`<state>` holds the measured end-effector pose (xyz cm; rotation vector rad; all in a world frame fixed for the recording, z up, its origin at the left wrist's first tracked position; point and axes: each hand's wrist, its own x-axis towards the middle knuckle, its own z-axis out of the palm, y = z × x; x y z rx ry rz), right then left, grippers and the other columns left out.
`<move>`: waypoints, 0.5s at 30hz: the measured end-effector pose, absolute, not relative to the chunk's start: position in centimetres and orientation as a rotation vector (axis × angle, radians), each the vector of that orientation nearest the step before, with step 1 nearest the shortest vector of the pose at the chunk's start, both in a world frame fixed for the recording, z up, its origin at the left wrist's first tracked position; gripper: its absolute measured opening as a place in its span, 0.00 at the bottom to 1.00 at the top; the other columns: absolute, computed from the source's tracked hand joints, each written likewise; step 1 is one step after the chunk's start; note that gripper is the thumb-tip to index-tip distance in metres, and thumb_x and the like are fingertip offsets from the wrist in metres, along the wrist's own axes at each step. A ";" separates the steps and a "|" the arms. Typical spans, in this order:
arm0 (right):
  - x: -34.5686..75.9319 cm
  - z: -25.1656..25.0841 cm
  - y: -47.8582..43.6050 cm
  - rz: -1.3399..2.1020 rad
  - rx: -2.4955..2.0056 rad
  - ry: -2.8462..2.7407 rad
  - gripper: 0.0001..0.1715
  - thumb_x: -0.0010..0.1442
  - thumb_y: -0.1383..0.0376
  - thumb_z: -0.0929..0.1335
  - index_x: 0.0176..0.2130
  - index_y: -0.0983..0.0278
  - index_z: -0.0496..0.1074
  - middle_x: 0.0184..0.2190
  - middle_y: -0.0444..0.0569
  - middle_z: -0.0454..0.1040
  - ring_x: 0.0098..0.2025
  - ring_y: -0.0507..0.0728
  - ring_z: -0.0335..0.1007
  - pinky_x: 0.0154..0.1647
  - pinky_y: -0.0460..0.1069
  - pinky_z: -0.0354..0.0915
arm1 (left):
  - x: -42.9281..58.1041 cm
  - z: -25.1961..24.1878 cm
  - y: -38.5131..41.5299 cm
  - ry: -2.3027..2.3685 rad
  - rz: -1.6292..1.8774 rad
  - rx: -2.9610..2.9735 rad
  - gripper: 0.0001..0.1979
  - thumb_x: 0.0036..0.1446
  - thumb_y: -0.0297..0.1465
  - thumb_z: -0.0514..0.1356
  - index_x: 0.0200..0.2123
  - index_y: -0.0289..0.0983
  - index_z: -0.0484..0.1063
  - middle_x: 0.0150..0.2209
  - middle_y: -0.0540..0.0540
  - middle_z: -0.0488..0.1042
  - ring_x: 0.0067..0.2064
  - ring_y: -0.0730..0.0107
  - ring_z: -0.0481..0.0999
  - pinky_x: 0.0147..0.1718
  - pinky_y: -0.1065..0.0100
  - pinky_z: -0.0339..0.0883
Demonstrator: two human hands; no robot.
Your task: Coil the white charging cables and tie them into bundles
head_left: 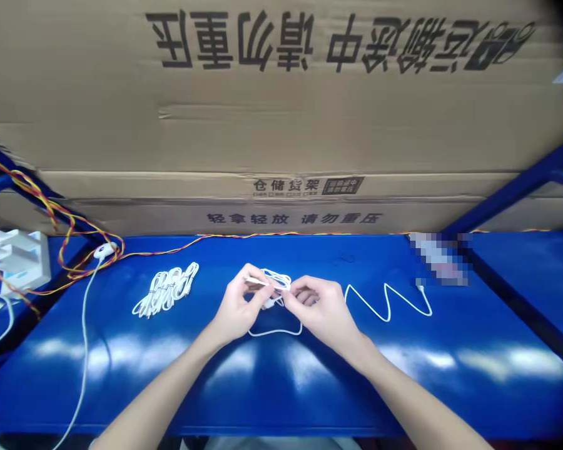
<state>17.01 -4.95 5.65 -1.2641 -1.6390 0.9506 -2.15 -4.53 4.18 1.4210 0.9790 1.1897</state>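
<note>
My left hand [237,304] and my right hand [319,309] meet above the middle of a blue shelf top [281,387]. Between them is a thin white cable [276,279], gathered into small loops. My left fingers pinch a slim white plug end of it, and my right fingertips press on the loops. One stretch sags below the hands, and another runs right in a zigzag [388,306] to a small connector. Beside my left hand lies a bundle of coiled white cable [165,289].
Large cardboard boxes [281,112] with printed Chinese text stand behind the shelf. Twisted red, yellow and dark wires [89,256] run along its back edge. A white cable with a small oval part [104,251] hangs off at left, near a white device [19,262]. A pixelated patch [441,259] sits at back right.
</note>
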 end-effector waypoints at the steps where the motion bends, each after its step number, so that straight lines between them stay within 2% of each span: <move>1: 17.2 5.7 -4.9 0.996 -1.297 -1.614 0.08 0.58 0.61 0.73 0.29 0.60 0.77 0.23 0.46 0.78 0.21 0.55 0.72 0.23 0.49 0.66 | -2.2 4.2 -4.5 0.986 1.188 1.436 0.11 0.65 0.39 0.65 0.38 0.39 0.69 0.41 0.43 0.82 0.41 0.62 0.83 0.42 0.63 0.75; 4: 18.6 5.9 -4.3 1.041 -1.382 -1.555 0.08 0.58 0.60 0.73 0.31 0.62 0.80 0.24 0.48 0.80 0.25 0.59 0.77 0.26 0.50 0.70 | -2.6 4.5 -4.3 0.974 1.222 1.417 0.10 0.66 0.38 0.65 0.39 0.40 0.68 0.40 0.44 0.82 0.42 0.61 0.83 0.44 0.62 0.76; 10: 23.2 7.3 -2.1 1.116 -1.311 -1.241 0.14 0.56 0.55 0.75 0.29 0.63 0.76 0.29 0.51 0.81 0.30 0.61 0.80 0.27 0.50 0.75 | -5.8 5.6 -2.2 0.858 1.431 1.288 0.11 0.61 0.35 0.68 0.37 0.38 0.69 0.32 0.46 0.80 0.33 0.65 0.81 0.32 0.65 0.76; 13: 25.6 8.0 -1.4 1.172 -1.215 -0.998 0.12 0.55 0.57 0.74 0.29 0.63 0.74 0.31 0.50 0.80 0.31 0.61 0.81 0.28 0.51 0.77 | -8.0 6.5 -1.1 0.841 1.581 1.143 0.11 0.57 0.34 0.71 0.36 0.37 0.72 0.31 0.48 0.77 0.36 0.63 0.81 0.30 0.67 0.76; 15: 27.3 8.3 -1.2 1.174 -1.144 -0.857 0.09 0.53 0.60 0.74 0.29 0.62 0.73 0.31 0.49 0.79 0.31 0.61 0.81 0.31 0.53 0.79 | -9.4 7.0 -0.4 0.836 1.679 1.007 0.12 0.55 0.34 0.72 0.36 0.38 0.72 0.35 0.48 0.77 0.41 0.61 0.81 0.31 0.67 0.78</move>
